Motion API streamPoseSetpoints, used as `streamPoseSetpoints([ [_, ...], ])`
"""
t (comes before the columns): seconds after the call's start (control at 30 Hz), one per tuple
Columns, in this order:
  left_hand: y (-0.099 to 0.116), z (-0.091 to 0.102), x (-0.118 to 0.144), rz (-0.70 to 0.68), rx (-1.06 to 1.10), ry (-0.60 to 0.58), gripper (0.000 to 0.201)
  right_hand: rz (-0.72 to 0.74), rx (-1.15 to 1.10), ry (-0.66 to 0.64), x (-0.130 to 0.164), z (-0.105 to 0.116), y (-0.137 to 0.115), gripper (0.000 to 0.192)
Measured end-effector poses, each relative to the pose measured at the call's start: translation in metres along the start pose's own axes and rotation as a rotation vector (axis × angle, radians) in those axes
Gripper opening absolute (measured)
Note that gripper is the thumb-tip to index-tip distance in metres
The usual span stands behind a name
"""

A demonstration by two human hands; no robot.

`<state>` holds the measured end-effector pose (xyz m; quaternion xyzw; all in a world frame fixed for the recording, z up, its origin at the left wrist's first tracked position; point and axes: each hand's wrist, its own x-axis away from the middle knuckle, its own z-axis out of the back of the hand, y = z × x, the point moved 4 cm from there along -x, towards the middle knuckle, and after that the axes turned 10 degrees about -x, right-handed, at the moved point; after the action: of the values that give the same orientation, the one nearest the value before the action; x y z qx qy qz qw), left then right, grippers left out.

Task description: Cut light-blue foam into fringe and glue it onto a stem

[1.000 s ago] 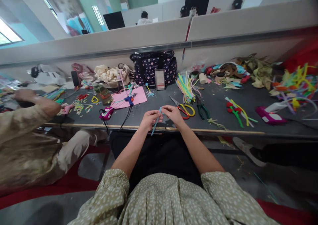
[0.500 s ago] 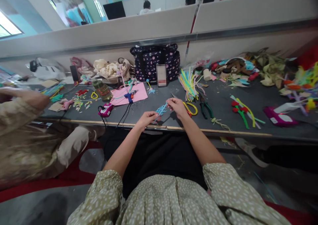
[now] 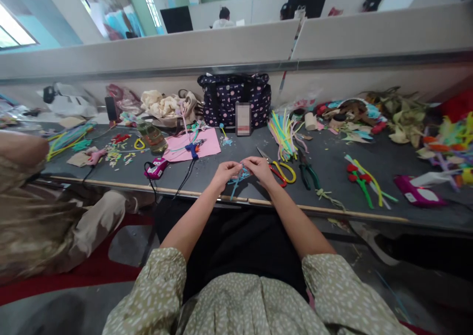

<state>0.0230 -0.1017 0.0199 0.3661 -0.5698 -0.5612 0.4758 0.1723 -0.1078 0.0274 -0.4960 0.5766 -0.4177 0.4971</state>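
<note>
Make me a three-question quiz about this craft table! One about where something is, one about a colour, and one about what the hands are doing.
1. Where do the scissors lie?
A. just right of the right hand
B. on the pink paper
C. inside the spotted bag

2. What colour is the pipe cleaner in the hands?
A. red
B. light blue
C. yellow

3. What are the left hand and right hand doing?
A. lying flat on the table
B. both pinching the pipe cleaner
C. gripping the pliers

Answers:
1 A: the yellow and red handles sit on the table beside the right hand.
2 B: the fuzzy strand between the fingers is light blue.
3 B: both sets of fingertips meet on the strand above the table edge.
</note>
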Motion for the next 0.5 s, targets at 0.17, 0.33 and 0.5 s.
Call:
streamPoseSetpoints([
  [0.17, -0.006, 0.004, -0.01, -0.011, -0.002, 0.043, 0.037, 0.036, 0.065, -0.02, -0.012, 0.0, 0.007, 0.038],
  [0.33, -0.008, 0.028, -0.003, 0.059, 0.111, 0.131, 0.032, 0.082, 0.102, 0.023, -0.019, 0.008, 0.015, 0.039],
  [0.5, -0.019, 0.065, 0.008, 0.126, 0.215, 0.27, 0.032, 0.118, 0.139, 0.057, -0.015, 0.013, 0.011, 0.035],
])
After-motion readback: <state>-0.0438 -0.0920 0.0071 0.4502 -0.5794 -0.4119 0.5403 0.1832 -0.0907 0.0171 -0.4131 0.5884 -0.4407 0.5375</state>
